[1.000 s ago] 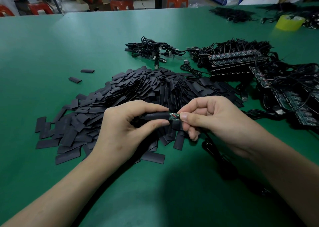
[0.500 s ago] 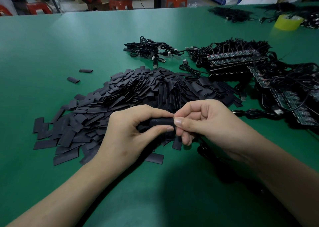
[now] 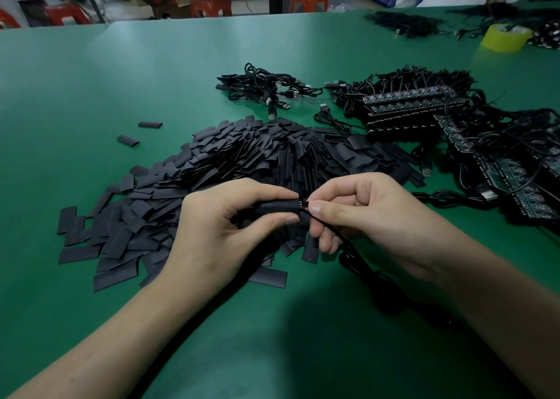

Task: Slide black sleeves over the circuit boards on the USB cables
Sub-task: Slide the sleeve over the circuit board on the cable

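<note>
My left hand (image 3: 224, 229) pinches a black sleeve (image 3: 274, 207) between thumb and fingers, just above the green table. The sleeve covers nearly all of a circuit board; only a sliver of the board (image 3: 303, 203) shows at its right end. My right hand (image 3: 360, 213) pinches that end of the board, where the black USB cable (image 3: 357, 256) leaves it and runs down under my right wrist. A large heap of flat black sleeves (image 3: 242, 162) lies right behind both hands.
Rows of bare circuit boards with cables (image 3: 415, 104) are stacked at the right, more boards (image 3: 509, 174) nearer the right edge. A tangle of USB cables (image 3: 266, 86) lies behind the heap. A yellow tape roll (image 3: 503, 38) stands far right. Two stray sleeves (image 3: 128, 140) lie left.
The sleeve has slid rightward over the board: a second ago a stretch of green board showed between my hands, now almost none. Both hands have stayed in place.
</note>
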A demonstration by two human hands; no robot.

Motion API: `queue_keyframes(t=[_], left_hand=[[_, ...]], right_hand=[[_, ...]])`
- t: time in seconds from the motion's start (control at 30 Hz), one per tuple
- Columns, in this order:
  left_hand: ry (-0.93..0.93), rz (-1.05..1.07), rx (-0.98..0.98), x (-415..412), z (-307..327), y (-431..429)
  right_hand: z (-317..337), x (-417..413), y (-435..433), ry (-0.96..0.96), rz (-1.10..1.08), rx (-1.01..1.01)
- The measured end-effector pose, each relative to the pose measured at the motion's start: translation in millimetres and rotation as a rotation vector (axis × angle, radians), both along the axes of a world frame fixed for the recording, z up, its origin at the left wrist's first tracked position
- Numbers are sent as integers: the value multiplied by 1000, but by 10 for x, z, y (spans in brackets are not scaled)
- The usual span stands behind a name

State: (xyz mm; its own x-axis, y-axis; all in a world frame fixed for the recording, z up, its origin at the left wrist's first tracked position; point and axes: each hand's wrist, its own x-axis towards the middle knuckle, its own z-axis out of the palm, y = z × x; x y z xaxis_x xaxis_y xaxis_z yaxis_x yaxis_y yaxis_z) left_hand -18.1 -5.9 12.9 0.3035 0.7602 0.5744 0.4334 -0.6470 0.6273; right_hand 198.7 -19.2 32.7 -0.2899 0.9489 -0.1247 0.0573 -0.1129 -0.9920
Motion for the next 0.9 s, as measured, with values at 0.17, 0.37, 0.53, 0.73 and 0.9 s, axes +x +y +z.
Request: queue_keyframes(t=[0.17,0.37,0.53,0.73,0.9], left_hand=[[28,-47,30,18,3,-1],[-15,22,19,32,22,-15],[-212,137,-52,53,27,-24],[-332,139,-136,72,-17,-16],[-330,74,-220,107,-19,-21]], right_hand=[[-14,-20,-17,20,21,-32],[-2,-41,-15,69,-13,12],[5,-64,-22,85,-69,98],[-47,-111,-32,134,-72,88],[-95,-134,-29,112,-84,158]])
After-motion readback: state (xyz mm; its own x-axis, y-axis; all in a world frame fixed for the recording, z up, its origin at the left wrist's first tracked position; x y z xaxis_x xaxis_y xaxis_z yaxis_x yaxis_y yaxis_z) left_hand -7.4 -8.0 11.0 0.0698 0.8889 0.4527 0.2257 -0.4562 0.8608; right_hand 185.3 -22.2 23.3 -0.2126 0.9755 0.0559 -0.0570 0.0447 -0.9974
